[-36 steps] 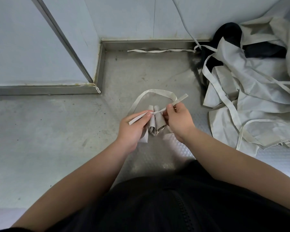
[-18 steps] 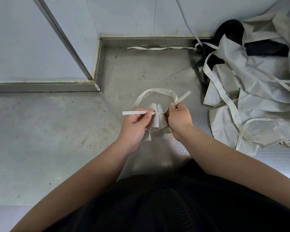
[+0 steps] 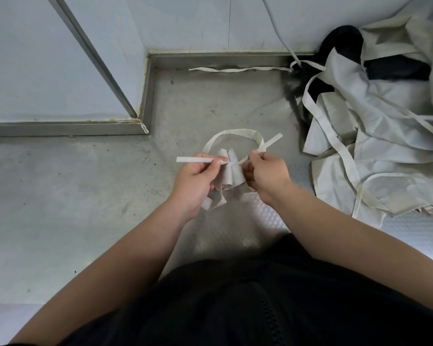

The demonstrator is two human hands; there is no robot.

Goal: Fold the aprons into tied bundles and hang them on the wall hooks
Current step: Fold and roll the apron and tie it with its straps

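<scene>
A small rolled apron bundle [image 3: 231, 171] of pale grey cloth hangs between my hands above the floor. My left hand [image 3: 196, 181] pinches one strap end [image 3: 193, 160], which sticks out flat to the left. My right hand [image 3: 266, 174] pinches the other strap end [image 3: 273, 140], which points up to the right. The two straps cross at a knot on the bundle's waist. A neck loop [image 3: 231, 133] arches over the bundle. A loose tail of cloth hangs below my left hand.
A heap of unfolded pale aprons [image 3: 375, 151] with long straps lies on the floor at the right, over something black [image 3: 345, 41]. One strap [image 3: 238, 69] trails along the metal skirting [image 3: 210, 57]. Grey floor [image 3: 73, 208] spreads left. No wall hooks show.
My hands have pulled the two strap ends apart. The left end swung from slanting down to level, and the knot has drawn tighter on the bundle.
</scene>
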